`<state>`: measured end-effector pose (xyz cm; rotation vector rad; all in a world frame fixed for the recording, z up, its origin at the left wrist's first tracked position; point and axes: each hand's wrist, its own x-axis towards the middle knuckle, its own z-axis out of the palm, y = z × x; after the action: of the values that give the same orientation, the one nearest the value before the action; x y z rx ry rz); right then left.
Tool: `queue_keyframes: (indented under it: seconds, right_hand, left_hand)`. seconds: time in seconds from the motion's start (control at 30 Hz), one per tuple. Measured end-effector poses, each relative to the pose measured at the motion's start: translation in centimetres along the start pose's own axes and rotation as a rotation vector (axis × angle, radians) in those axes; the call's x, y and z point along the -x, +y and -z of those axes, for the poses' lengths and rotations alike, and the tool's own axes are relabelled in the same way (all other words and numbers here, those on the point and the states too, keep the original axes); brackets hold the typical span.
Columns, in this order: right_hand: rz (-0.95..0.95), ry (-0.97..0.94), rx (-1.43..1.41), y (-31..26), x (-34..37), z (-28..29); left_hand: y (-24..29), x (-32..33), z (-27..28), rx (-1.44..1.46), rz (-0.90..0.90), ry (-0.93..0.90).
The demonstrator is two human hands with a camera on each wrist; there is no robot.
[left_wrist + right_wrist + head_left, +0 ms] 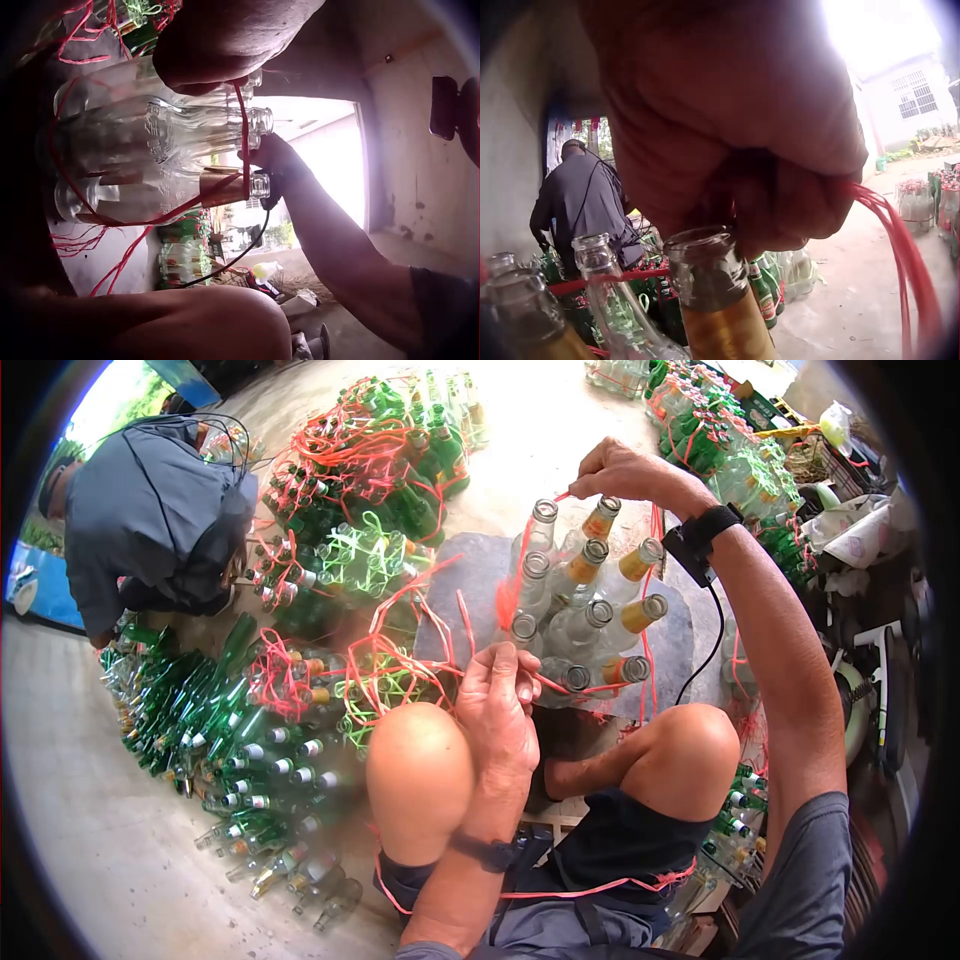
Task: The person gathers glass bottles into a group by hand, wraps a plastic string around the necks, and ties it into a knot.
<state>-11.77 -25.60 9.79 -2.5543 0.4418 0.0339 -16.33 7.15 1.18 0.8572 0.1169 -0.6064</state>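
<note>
Clear glass bottles, some with gold neck labels, stand upright in a tight group between the person's knees. Red plastic twine runs around the group, and in the left wrist view a loop crosses the bottle necks. At the near left side, the left hand pinches the twine between thumb and fingers beside a bottle neck. The right hand is raised over the far bottles, curled around red twine. In the right wrist view, loose red strands trail from that fist, just above a bottle mouth.
A grey board lies under the bottles. Green bottles lie piled at left, with twine-tied bundles behind. Another person bends over bottles at far left. A black cable hangs from the right wrist camera.
</note>
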Motion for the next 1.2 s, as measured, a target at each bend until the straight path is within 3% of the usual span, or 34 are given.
queue_keyframes:
  seconds: [0.13,0.2,0.37,0.63,0.87,1.07,1.2]
  right_hand:
    - [0.003,0.159,-0.053,0.8,2.2,0.4]
    - [-0.275,-0.006,-0.106,-0.2,3.5,1.4]
    - [-0.249,0.047,-0.182,4.7,5.5,-0.4]
    - [-0.169,0.185,-0.392,5.8,10.7,-3.4]
    - [-0.106,0.302,-0.221,5.5,14.8,-5.5]
    - [-0.068,0.412,-0.097,3.7,18.2,-7.0]
    - [-0.066,0.464,0.053,2.2,19.8,-7.6]
  left_hand:
    - [-0.1,-0.1,0.2,-0.011,-0.003,-0.014]
    - [0.0,-0.1,0.2,-0.02,0.006,-0.012]
    - [-0.1,-0.4,0.6,-0.055,-0.015,-0.042]
    - [-0.1,-0.2,0.7,-0.11,-0.051,-0.049]
    - [-0.7,1.3,1.3,-0.189,-0.022,-0.061]
    - [-1.9,2.8,1.3,-0.343,-0.181,-0.197]
    - [-1.9,3.3,0.3,-0.653,-0.279,-0.29]
